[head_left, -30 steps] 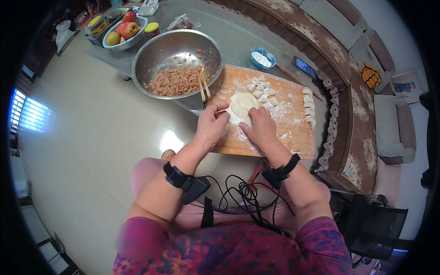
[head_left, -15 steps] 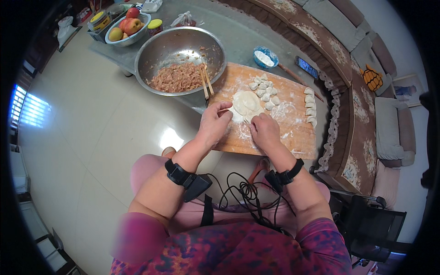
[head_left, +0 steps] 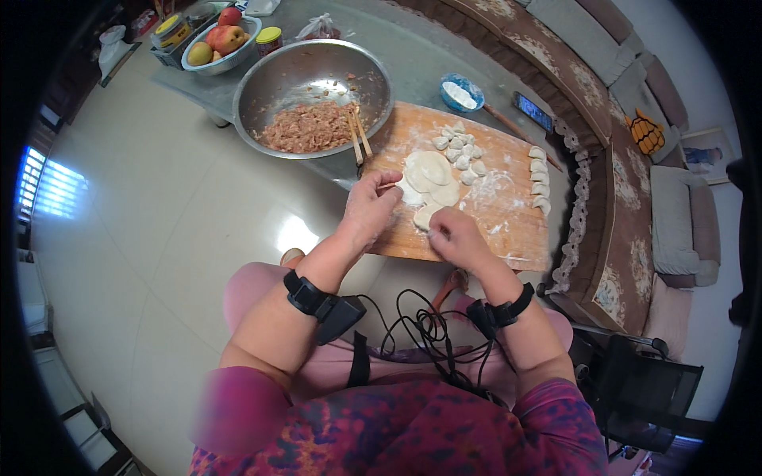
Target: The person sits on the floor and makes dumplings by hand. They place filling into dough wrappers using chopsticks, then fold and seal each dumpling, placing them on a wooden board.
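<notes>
Flat round dough wrappers [head_left: 429, 170] lie overlapping on a floured wooden cutting board [head_left: 516, 230]. My left hand [head_left: 371, 208] is at the board's left edge beside them, its thumb and forefinger a little apart and nothing visible between them. At the near side of the board, my right hand [head_left: 460, 238] has its fingers closed at the edge of a smaller dough wrapper [head_left: 427, 215]. Its fingertips are partly hidden. Small dough pieces [head_left: 459, 149] sit in a heap behind the wrappers. Folded dumplings [head_left: 539, 181] stand in a row along the right edge.
A steel bowl of minced filling [head_left: 309, 127] with chopsticks [head_left: 359, 136] stands behind left. Beyond the board are a blue bowl of flour [head_left: 460, 93], a rolling pin [head_left: 508, 123] and a phone [head_left: 533, 112]. A fruit basket [head_left: 222, 62] is far left. Cables [head_left: 429, 333] hang over my lap.
My right hand has drawn slightly toward me, and more of the small wrapper at its fingertips now shows. My left hand has shifted only a little. The view has tilted slightly.
</notes>
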Demonstrator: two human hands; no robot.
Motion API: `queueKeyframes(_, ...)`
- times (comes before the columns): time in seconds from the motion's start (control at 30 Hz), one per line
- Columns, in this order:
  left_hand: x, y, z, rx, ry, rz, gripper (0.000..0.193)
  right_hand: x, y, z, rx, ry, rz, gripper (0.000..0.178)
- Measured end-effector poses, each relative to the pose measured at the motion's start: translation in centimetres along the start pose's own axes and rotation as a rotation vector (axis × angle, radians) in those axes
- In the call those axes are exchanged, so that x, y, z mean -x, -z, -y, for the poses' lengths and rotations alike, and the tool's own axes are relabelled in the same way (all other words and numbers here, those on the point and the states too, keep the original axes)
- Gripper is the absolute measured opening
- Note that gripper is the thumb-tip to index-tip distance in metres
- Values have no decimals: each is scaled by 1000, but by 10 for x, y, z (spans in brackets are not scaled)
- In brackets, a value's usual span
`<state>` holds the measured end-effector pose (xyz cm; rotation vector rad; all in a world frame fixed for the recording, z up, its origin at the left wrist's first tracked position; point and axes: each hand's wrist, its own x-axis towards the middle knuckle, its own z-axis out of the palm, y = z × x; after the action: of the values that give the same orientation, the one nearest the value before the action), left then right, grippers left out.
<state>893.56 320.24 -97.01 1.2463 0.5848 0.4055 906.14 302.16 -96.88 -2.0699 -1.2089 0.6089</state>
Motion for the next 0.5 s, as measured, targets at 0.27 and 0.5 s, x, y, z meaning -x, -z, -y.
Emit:
queueKeyframes(0.27, 9, 13, -4, 527, 481, 1, 43, -17, 6, 47, -1014, -240, -226, 5)
queueKeyframes(0.5, 30, 46, -23, 887, 362, 266, 48, -56, -9, 153, 15, 155, -336, 17)
